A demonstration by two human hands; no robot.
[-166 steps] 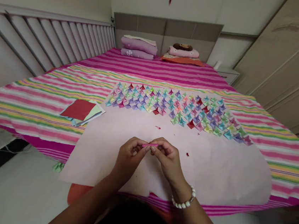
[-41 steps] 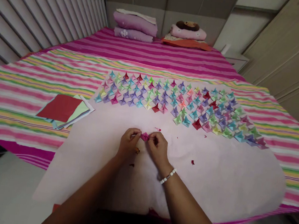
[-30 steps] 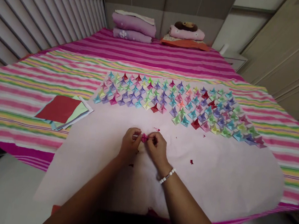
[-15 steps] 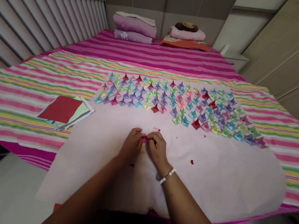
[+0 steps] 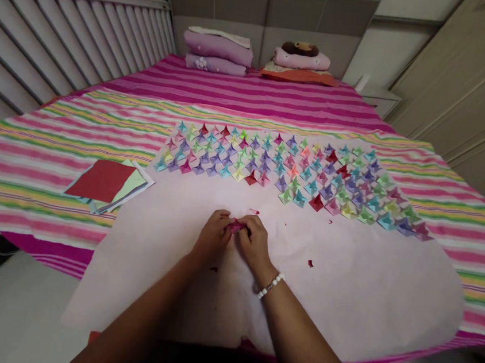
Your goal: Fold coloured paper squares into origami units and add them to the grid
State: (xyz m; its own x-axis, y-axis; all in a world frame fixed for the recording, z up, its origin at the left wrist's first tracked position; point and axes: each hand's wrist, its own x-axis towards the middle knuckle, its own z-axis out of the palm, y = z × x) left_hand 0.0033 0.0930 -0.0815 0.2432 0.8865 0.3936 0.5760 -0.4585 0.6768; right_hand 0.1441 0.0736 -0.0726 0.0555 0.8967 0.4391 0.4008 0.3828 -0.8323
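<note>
My left hand [image 5: 213,237] and my right hand [image 5: 253,240] meet over the pale pink sheet [image 5: 344,284], fingertips pinched together on a small folded pink paper piece [image 5: 235,225]. Most of the piece is hidden by my fingers. A white bead bracelet [image 5: 270,285] circles my right wrist. Beyond my hands lie rows of several small folded paper shapes [image 5: 295,170] in many colours.
A stack of square paper sheets [image 5: 108,182], red on top, lies to the left on the striped bedspread [image 5: 46,149]. Small red paper scraps [image 5: 311,263] dot the pink sheet. Folded bedding and pillows [image 5: 219,49] sit by the headboard. A wardrobe [image 5: 472,96] stands right.
My hands moved from in front of my chest out onto the pink sheet. The pink strip became a compact folded shape, and my fingers have closed tighter around it.
</note>
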